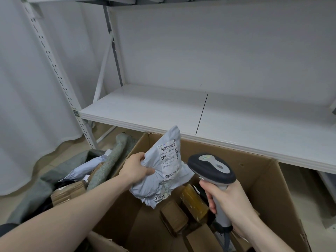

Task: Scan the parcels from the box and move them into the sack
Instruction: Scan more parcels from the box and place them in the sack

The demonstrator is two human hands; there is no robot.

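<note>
The left hand [135,169] pinches a crumpled grey mailer [163,168] above the box [254,171], label facing the scanner [212,170], whose handle the right hand [231,202] wraps. This parcel looks mid-scan. Several parcels already lie in the sack [36,193] at left, while brown packages [174,217] remain in the box, so work is left.

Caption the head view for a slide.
Left hand holds a grey parcel over the box; right hand aims scanner.

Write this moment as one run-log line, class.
left hand: grips grey parcel, label up | right hand: holds scanner beside label | box: parcels remain | stage: scanning
</note>
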